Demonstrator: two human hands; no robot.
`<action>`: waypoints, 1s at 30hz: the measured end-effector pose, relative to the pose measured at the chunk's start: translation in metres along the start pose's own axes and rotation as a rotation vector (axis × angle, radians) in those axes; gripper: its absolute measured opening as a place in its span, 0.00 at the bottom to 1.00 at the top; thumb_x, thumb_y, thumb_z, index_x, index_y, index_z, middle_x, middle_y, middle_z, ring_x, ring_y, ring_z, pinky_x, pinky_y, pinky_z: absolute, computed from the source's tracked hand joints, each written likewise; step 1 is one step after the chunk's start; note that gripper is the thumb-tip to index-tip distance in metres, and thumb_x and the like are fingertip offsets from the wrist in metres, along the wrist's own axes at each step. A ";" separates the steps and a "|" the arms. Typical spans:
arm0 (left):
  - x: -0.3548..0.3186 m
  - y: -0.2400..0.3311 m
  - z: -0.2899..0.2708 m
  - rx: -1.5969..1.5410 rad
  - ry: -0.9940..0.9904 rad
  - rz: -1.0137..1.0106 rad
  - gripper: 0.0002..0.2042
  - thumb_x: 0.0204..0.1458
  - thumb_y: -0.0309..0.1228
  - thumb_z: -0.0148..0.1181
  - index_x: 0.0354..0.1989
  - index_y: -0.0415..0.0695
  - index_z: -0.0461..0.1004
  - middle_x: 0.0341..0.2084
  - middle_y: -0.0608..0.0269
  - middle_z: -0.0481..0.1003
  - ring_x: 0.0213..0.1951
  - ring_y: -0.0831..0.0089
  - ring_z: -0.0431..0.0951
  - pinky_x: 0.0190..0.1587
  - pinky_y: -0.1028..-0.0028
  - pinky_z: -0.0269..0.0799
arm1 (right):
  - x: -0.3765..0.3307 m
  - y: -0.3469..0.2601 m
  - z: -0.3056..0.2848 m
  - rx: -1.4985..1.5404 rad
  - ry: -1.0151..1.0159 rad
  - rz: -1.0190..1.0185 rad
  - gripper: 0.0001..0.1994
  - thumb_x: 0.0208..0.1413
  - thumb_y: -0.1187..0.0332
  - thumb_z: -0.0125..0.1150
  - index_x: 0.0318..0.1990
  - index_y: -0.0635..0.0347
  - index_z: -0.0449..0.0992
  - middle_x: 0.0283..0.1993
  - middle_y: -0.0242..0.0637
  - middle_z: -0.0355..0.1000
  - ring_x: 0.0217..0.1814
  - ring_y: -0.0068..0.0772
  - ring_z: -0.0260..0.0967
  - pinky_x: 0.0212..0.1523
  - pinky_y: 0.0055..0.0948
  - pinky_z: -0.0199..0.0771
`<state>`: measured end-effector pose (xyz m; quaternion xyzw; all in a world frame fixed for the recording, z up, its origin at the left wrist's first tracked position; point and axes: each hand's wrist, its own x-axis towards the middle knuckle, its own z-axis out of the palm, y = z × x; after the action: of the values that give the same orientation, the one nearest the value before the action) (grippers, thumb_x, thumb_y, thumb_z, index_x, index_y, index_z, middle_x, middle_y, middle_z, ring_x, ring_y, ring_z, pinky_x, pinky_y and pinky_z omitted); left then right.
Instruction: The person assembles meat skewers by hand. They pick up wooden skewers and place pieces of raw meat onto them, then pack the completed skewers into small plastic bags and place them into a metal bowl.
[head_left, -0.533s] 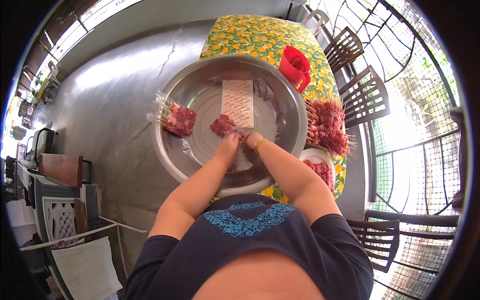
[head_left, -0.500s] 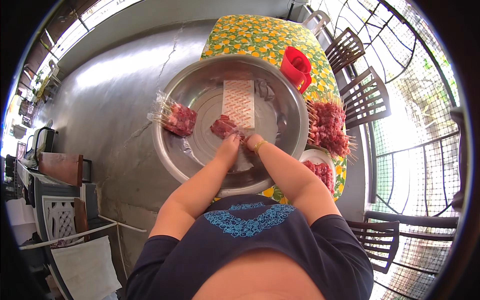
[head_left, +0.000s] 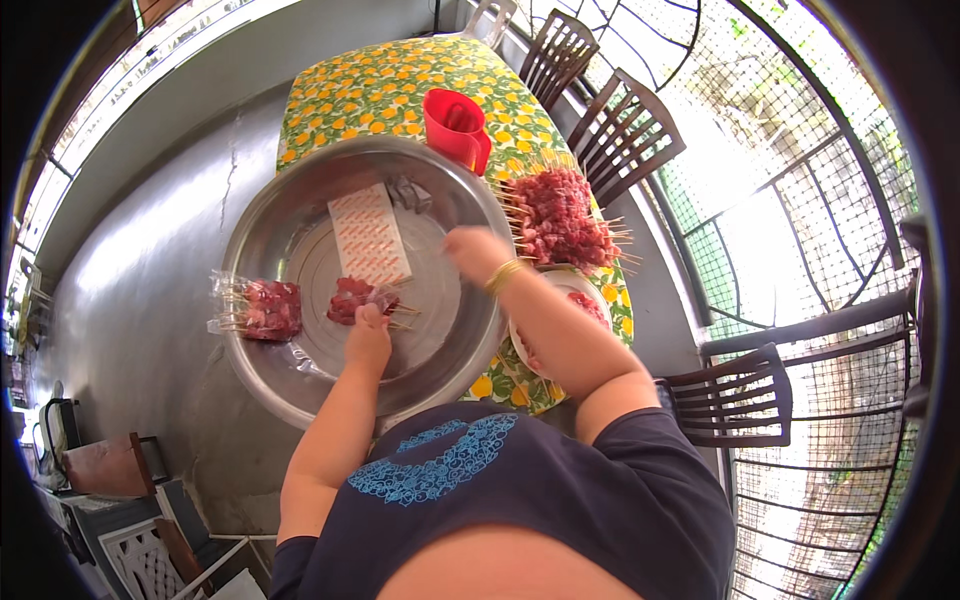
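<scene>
Left grip presses down on the small bundle of meat skewers in the middle of the big steel basin, fingers closed over its near end, left hand resting on top; the right hand hangs loosely curled above the basin's right side and holds nothing that I can see. Biggest worry first: that basin overhangs the near left corner of the table, so a hard push on its near rim could tip it, I'd judge. Next, the wrapped pack of skewers sits right on the basin's left rim, half out over the floor, and a nudge could send it off. On the table's right edge the heap of finished skewers bristles with sticks pointing toward the right forearm, a likely snag on a reach. Just beyond it, the red jug touches the basin's far rim. Smallest: the sharp stick tips under the left palm may prick.
</scene>
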<state>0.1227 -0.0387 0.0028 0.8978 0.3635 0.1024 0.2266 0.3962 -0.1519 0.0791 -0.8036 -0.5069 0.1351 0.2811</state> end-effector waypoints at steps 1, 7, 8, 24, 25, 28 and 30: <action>-0.001 0.003 -0.003 0.034 0.010 -0.005 0.10 0.59 0.33 0.58 0.46 0.47 0.67 0.41 0.48 0.73 0.40 0.44 0.79 0.42 0.50 0.75 | -0.005 0.022 -0.036 -0.122 0.113 0.011 0.12 0.57 0.63 0.55 0.43 0.53 0.82 0.43 0.44 0.80 0.46 0.50 0.79 0.48 0.44 0.78; -0.006 0.019 -0.028 0.175 -0.115 -0.091 0.09 0.57 0.36 0.61 0.44 0.52 0.75 0.41 0.54 0.77 0.42 0.51 0.81 0.43 0.52 0.76 | -0.058 0.164 -0.181 -0.753 -0.142 0.570 0.15 0.62 0.66 0.55 0.55 0.40 0.78 0.58 0.38 0.74 0.64 0.46 0.67 0.62 0.48 0.69; -0.006 0.020 -0.031 0.196 -0.123 -0.096 0.08 0.57 0.36 0.61 0.44 0.53 0.77 0.41 0.54 0.77 0.42 0.51 0.81 0.43 0.53 0.76 | -0.067 0.180 -0.188 -0.752 -0.166 0.547 0.17 0.62 0.65 0.56 0.57 0.39 0.76 0.59 0.38 0.72 0.66 0.46 0.65 0.62 0.49 0.68; -0.019 0.034 -0.025 0.296 -0.097 -0.188 0.08 0.56 0.33 0.59 0.43 0.54 0.78 0.43 0.57 0.79 0.45 0.53 0.80 0.46 0.55 0.75 | -0.091 0.243 -0.183 -0.846 -0.122 0.143 0.09 0.58 0.70 0.58 0.44 0.51 0.80 0.46 0.40 0.78 0.53 0.44 0.76 0.54 0.41 0.77; -0.019 0.034 -0.026 0.288 -0.115 -0.191 0.08 0.56 0.33 0.59 0.43 0.54 0.78 0.43 0.56 0.79 0.45 0.53 0.80 0.47 0.55 0.75 | -0.090 0.244 -0.182 -0.823 -0.133 0.162 0.09 0.56 0.70 0.59 0.44 0.52 0.79 0.46 0.39 0.77 0.53 0.44 0.76 0.53 0.40 0.77; -0.013 0.033 -0.028 0.270 -0.119 -0.157 0.08 0.57 0.34 0.58 0.43 0.53 0.78 0.42 0.55 0.79 0.44 0.52 0.80 0.46 0.54 0.75 | -0.088 0.244 -0.180 -0.796 -0.147 0.212 0.09 0.54 0.69 0.62 0.43 0.53 0.77 0.46 0.40 0.76 0.54 0.44 0.76 0.51 0.39 0.77; -0.007 0.033 -0.027 0.287 -0.128 -0.155 0.07 0.57 0.34 0.58 0.43 0.52 0.78 0.40 0.54 0.79 0.43 0.52 0.81 0.46 0.53 0.75 | -0.088 0.244 -0.180 -0.831 -0.138 0.214 0.09 0.54 0.69 0.61 0.43 0.54 0.77 0.47 0.40 0.76 0.53 0.44 0.76 0.52 0.40 0.76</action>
<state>0.1280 -0.0557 0.0417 0.8949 0.4274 -0.0256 0.1257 0.6272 -0.3673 0.0750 -0.8855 -0.4497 0.0015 -0.1164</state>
